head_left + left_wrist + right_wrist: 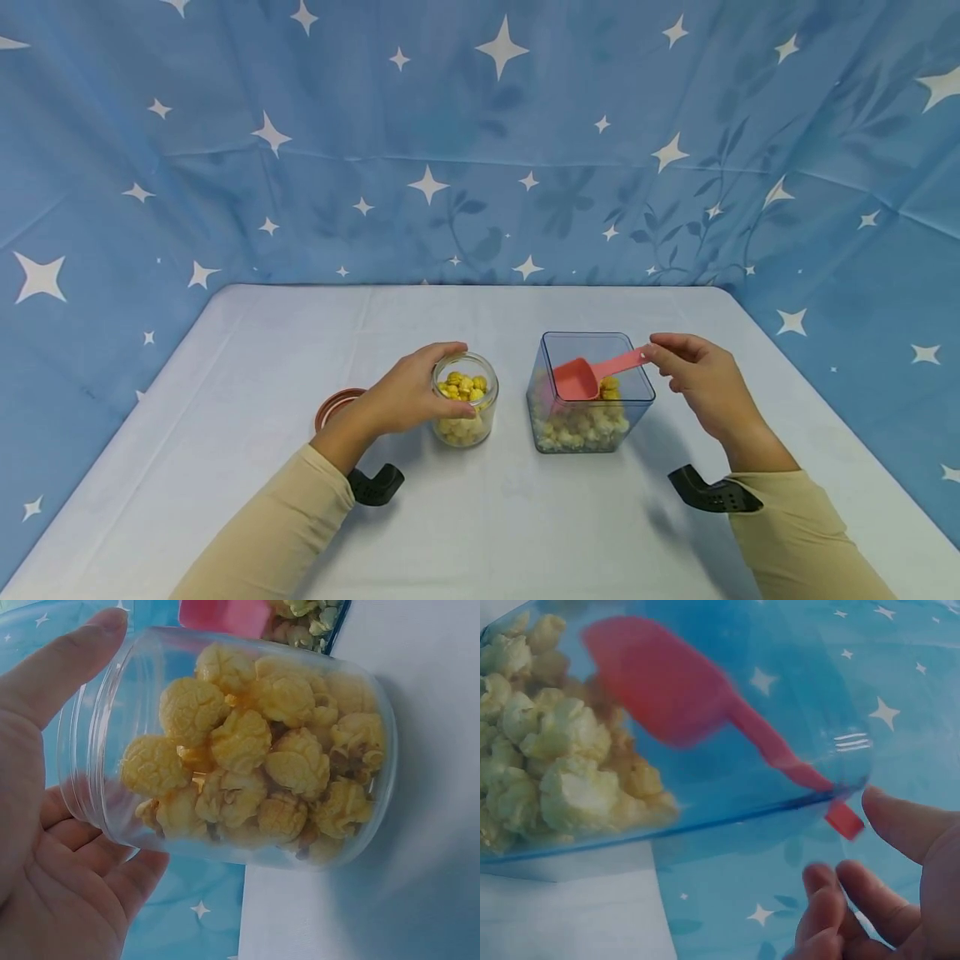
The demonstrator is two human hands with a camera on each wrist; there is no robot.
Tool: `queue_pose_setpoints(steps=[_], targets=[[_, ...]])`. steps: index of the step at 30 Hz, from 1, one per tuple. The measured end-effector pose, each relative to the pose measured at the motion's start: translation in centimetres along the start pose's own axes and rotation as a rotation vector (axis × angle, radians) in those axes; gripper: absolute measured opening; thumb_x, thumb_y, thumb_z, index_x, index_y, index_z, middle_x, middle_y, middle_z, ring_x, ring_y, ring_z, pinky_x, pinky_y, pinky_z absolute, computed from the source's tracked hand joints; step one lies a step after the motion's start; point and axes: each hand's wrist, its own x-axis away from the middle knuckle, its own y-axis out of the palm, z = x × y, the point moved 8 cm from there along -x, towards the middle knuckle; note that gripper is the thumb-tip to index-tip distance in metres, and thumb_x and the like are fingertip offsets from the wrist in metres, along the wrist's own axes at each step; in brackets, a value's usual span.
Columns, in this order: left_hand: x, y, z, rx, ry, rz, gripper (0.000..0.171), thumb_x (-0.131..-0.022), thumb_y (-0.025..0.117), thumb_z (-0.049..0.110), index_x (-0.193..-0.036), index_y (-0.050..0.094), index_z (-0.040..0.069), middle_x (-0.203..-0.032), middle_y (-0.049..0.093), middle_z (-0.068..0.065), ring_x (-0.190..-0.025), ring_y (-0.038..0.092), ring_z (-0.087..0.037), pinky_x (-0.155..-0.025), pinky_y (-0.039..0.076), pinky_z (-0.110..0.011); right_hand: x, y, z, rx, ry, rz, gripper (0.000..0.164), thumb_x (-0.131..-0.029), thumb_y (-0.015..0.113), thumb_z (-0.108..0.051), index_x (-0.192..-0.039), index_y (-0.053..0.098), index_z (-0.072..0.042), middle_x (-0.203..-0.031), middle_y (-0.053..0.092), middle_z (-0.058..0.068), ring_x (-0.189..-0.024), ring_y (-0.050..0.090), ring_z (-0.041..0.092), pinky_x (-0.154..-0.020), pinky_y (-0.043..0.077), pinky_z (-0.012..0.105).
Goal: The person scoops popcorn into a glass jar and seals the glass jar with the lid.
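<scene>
My left hand [412, 387] grips a clear glass jar [386, 750] near its mouth, thumb on one side and fingers on the other. The jar stands upright, holding yellow caramel popcorn [240, 742]. To its right is a square, clear bluish container [542, 417] with popcorn [562, 750] in its lower part. A pink scoop [577, 379] slants inside it, its handle crossing the rim on the right. Right at the handle's end is my right hand [705, 375]; in the right wrist view its thumb and fingers are spread, with a gap around the handle tip.
A round lid with a reddish-brown rim [330, 404] lies left of the jar, partly hidden by my left wrist. The table [480, 517] has a white cloth, and a blue curtain with white stars [450, 125] hangs behind it.
</scene>
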Motion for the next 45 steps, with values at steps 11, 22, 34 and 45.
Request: queue_pose_setpoints(steps=[11,22,34,45], targets=[[1.8,-1.9,-0.2,0.004,-0.035,0.042,0.097,-0.079,0.087,0.038,-0.157,0.033,0.014,-0.158,0.034,-0.007,-0.138,0.039,-0.040,-0.108,0.037,-0.056,1.9,-0.5,-4.6,0.081,-0.117,0.148,0.050,-0.099,0.065,-0.033,-0.138,0.057,-0.004,-0.129,0.059,0.008,-0.110,0.053,0.008,-0.085,0.046,0.018],[5.6,-6.6,-3.2,-0.096,-0.051,0.136,0.102,-0.080,0.086,0.032,-0.159,0.024,0.008,-0.157,0.032,-0.019,-0.138,0.037,-0.043,-0.107,0.038,-0.058,2.7,5.7,-11.9,-0.082,-0.412,-0.051,0.053,-0.088,0.076,-0.004,-0.137,0.055,0.003,-0.136,0.058,0.009,-0.122,0.056,0.018,-0.098,0.046,0.021],[8.4,-6.8,-8.2,-0.146,-0.181,0.082,0.111,-0.077,0.088,0.038,-0.155,0.022,-0.004,-0.154,0.031,-0.030,-0.138,0.031,-0.050,-0.106,0.033,-0.066,4.0,15.2,-12.5,-0.009,-0.329,-0.265,0.086,-0.079,0.088,-0.021,-0.148,0.041,0.001,-0.149,0.047,0.011,-0.136,0.045,0.027,-0.104,0.045,0.045],[8.6,-5.1,-9.4,-0.191,-0.220,-0.004,0.118,-0.069,0.093,0.037,-0.151,0.023,-0.011,-0.151,0.033,-0.032,-0.135,0.036,-0.048,-0.104,0.037,-0.063,2.8,19.3,-9.2,-0.015,-0.151,-0.310,0.097,-0.075,0.090,-0.019,-0.152,0.034,0.001,-0.153,0.042,0.013,-0.141,0.038,0.028,-0.109,0.040,0.048]])
